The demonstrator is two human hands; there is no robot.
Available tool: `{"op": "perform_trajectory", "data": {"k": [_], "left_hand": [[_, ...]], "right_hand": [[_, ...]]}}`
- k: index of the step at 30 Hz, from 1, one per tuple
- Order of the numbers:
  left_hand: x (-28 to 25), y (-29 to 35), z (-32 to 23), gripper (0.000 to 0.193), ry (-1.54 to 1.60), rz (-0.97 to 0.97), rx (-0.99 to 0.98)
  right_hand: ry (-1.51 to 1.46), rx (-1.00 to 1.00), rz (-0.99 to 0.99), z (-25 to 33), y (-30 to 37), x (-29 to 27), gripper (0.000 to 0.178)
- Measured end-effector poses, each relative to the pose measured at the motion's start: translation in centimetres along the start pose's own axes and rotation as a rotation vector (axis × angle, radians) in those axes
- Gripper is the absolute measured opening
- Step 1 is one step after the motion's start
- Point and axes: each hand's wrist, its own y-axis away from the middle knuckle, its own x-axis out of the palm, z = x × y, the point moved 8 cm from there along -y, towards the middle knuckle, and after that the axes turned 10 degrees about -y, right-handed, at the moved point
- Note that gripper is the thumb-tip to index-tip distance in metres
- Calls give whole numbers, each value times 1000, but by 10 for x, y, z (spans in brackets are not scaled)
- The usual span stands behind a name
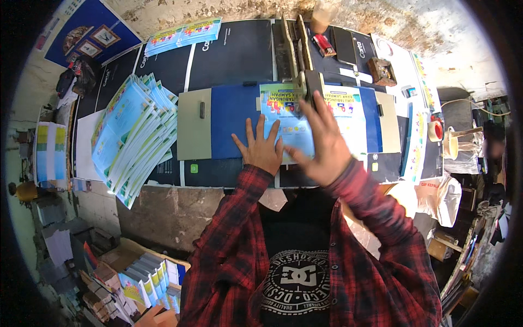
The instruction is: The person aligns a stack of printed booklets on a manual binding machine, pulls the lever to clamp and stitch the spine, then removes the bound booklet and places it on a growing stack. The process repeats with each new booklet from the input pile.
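A printed blue-green booklet sheet (286,128) lies across the blue board (229,120) in front of me. My left hand (257,148) rests flat with fingers spread, partly on the board and partly on the sheet's left edge. Over the sheet's middle, my right hand (328,147) is held with its fingers stretched out and thumb apart. Its fingertips are beside the dark head of a long-armed stapler (314,82), which reaches in from the far side. Whether they touch it I cannot tell. The right hand hides part of the sheet.
A fanned stack of printed sheets (136,131) lies to the left. More sheets (182,37) lie at the far edge. Toward the far right are a phone (344,46), a red box (323,45), a wooden tray (382,72) and a cup (322,19). Tape (435,131) sits at right.
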Motion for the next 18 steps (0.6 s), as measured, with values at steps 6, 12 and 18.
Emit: {"op": "perform_trajectory", "data": {"k": [6,12,18], "left_hand": [[-3,-9,-2,56,-31,130,-63],[-10,-12,17,51,310,-112,-240],[21,-19,39,35,1437,337,-733]], "right_hand": [[-504,170,-19,-74,-42,-65,56],[446,407,-17,-202,92,-5,79],[317,274,-219,-179,96,-3,75]]}}
